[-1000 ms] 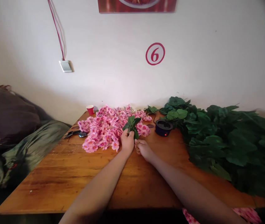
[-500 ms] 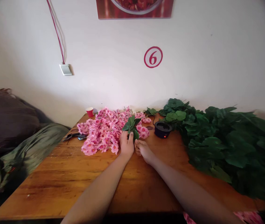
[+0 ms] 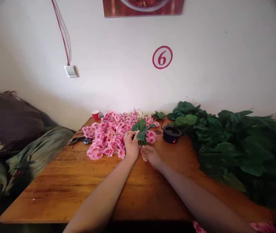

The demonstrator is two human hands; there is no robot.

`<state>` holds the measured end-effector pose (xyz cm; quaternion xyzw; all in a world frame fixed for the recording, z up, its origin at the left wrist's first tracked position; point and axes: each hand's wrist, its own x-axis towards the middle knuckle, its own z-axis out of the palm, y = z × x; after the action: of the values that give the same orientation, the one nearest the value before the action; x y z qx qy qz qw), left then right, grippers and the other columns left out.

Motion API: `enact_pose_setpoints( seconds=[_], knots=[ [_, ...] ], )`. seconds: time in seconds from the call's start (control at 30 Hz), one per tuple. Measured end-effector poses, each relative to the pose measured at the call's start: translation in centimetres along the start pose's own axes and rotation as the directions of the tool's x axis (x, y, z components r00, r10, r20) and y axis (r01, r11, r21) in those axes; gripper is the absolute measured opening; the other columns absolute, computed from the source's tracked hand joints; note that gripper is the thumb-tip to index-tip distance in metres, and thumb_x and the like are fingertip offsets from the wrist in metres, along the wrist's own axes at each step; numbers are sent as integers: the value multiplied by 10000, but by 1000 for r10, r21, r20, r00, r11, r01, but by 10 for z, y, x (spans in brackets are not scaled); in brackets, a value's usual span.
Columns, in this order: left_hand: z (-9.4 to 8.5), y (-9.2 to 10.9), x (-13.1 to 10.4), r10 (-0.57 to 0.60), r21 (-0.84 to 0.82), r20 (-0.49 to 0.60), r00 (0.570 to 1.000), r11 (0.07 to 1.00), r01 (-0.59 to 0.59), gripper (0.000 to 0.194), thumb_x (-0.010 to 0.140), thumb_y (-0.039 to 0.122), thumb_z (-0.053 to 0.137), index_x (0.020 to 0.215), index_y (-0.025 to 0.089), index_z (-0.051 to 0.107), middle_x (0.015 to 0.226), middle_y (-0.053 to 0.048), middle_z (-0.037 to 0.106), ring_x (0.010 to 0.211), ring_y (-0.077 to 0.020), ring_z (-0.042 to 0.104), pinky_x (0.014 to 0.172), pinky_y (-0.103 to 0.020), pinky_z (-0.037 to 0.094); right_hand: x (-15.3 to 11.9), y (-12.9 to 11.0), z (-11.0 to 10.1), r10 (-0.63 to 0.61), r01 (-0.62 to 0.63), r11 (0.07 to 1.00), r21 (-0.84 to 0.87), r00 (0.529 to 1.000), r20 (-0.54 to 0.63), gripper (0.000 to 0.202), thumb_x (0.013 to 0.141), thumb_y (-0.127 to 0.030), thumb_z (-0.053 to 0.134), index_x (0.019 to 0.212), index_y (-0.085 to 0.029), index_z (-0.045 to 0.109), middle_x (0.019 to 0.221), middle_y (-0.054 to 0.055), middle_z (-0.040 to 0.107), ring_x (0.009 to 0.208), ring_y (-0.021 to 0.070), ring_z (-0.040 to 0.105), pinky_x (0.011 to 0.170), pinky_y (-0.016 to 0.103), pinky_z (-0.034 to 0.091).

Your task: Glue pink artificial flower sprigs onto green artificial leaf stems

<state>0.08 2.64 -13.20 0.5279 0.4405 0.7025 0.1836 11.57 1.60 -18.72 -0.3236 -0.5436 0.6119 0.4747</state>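
Head view: left hand (image 3: 131, 146) grips leaf sprig (image 3: 142, 130), seemingly.

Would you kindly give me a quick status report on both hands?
Left hand gripping leaf sprig. Right hand at its stem, grip unclear. Pink flowers beside.

Left hand (image 3: 131, 145) grips a leaf sprig (image 3: 142, 130), held upright over the table (image 3: 79, 184). Right hand (image 3: 149, 154) rests just right of it, fingers at the stem base. Pink flowers (image 3: 109, 134) lie left; green foliage (image 3: 230, 142) right; black pot (image 3: 172, 134) between.
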Motion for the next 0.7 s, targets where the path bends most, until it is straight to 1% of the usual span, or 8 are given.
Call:
enact_pose_setpoints(
  seconds=[0.1, 0.23, 0.37, 0.47, 0.6, 0.7],
  knots=[
    [2, 2, 1, -21, -63, 11, 1000, 998, 22, 201, 852, 361, 685, 724, 210, 716, 826, -24, 576, 852, -179, 553, 852, -319, 438, 0, 1, 0, -4, 4, 1000, -18, 1000, -3, 630, 698, -809, 645, 689, -199, 487, 469, -83, 358, 373, 64, 284, 369, 222, 277],
    [4, 0, 3, -60, -153, 23, 998, 986, 63, 296, 843, 401, 695, 629, 197, 682, 735, -11, 549, 760, -159, 542, 769, -305, 447, -1, 3, 0, -5, 5, 999, -40, 1000, 14, 631, 713, -814, 626, 694, -198, 492, 484, -78, 360, 385, 65, 293, 382, 221, 269],
    [3, 0, 7, -50, -193, 60, 997, 979, 61, 251, 761, 396, 772, 625, 201, 690, 748, -10, 558, 769, -162, 548, 754, -309, 437, -3, 4, -1, -8, 9, 999, -53, 1000, 18, 609, 728, -795, 623, 705, -198, 504, 502, -76, 350, 401, 68, 290, 394, 224, 279],
    [0, 4, 8, 12, -193, 88, 996, 981, 5, 241, 739, 370, 787, 615, 207, 661, 755, -8, 559, 787, -170, 543, 771, -319, 422, -3, 6, -1, -10, 10, 998, -67, 1000, 8, 560, 744, -743, 639, 692, -201, 509, 504, -69, 352, 405, 76, 303, 396, 227, 280],
    [-2, 7, 6, 139, -196, 118, 983, 974, -114, 269, 805, 297, 719, 613, 202, 557, 758, -1, 518, 782, -168, 505, 751, -318, 389, -1, 10, 0, 3, -4, 996, -91, 1000, -13, 477, 747, -660, 658, 668, -213, 509, 502, -54, 367, 400, 89, 311, 386, 234, 261],
    [0, 8, 4, 146, -206, 131, 981, 972, -117, 286, 817, 252, 692, 609, 196, 504, 769, 0, 489, 782, -166, 480, 740, -313, 369, -1, 13, -1, 14, -18, 993, -113, 999, -35, 436, 714, -604, 689, 652, -219, 493, 514, -41, 398, 400, 93, 320, 383, 243, 269]
  ],
)
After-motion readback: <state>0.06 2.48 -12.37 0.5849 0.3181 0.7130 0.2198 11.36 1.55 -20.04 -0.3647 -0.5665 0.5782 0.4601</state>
